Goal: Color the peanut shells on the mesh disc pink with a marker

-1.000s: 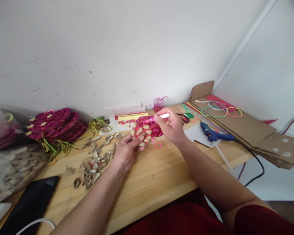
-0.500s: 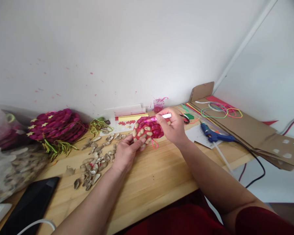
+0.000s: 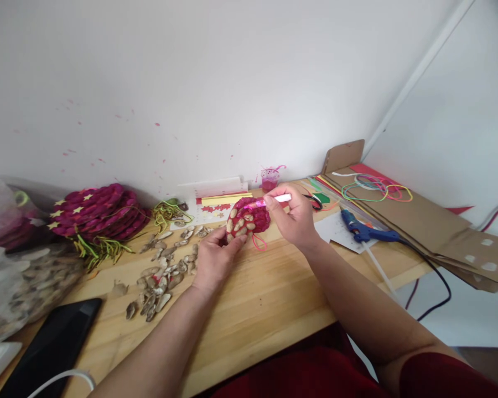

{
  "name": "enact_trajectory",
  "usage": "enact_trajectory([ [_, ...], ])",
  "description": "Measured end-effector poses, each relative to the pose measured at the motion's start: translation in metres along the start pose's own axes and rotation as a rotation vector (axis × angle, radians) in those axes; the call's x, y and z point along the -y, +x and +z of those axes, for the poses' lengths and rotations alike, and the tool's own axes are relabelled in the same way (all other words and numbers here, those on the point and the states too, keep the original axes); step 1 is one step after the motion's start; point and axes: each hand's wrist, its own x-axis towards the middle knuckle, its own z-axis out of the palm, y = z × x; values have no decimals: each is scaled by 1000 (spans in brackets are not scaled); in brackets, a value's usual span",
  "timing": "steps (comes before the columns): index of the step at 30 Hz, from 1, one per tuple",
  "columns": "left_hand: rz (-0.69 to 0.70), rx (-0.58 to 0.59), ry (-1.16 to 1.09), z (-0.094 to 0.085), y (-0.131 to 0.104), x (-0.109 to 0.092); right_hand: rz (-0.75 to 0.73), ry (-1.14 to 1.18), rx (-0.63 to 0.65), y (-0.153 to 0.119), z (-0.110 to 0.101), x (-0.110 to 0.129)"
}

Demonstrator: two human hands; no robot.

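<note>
My left hand [image 3: 218,254] pinches the near-left edge of a round red disc [image 3: 241,222] covered with peanut shells. Most shells on its far and right sides are coated magenta; those near my left thumb are bare tan. A pink loop of cord hangs from its near edge. Held between the fingers of my right hand [image 3: 292,218] is a paintbrush [image 3: 281,198] with a white handle, its magenta tip touching the shells at the top of the disc. Behind the disc, against the wall, stands a plastic cup of magenta paint [image 3: 269,179].
Loose peanut shells [image 3: 161,282] lie left of my hands. Farther left are stacked magenta discs with stars [image 3: 99,213], a bag of shells [image 3: 37,287] and a black tablet [image 3: 52,345]. On the right are a blue glue gun [image 3: 365,229], cardboard [image 3: 431,221] and coloured cords [image 3: 375,187].
The disc has turned and tilted slightly in my left hand, and its pink loop shows more fully. The brush has stayed on the shells. The view has shifted slightly.
</note>
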Motion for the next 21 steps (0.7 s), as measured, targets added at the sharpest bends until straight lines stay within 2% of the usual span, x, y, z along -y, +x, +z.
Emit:
enact_trajectory([
  [3, 31, -19, 56, -1, 1, 0, -10, 9, -9, -1, 0, 3],
  [8, 100, -52, 164, -3, 1, -1, -52, 24, 71, -4, 3, 13],
  [14, 135, -68, 219, -3, 2, -2, -31, -41, 58, -3, 2, 12],
  [19, 128, -72, 214, -4, 2, -1, -8, -41, -9, -2, 0, 8],
  [21, 130, -67, 213, -4, 2, -2, 2, 2, 26, -3, 1, 9],
])
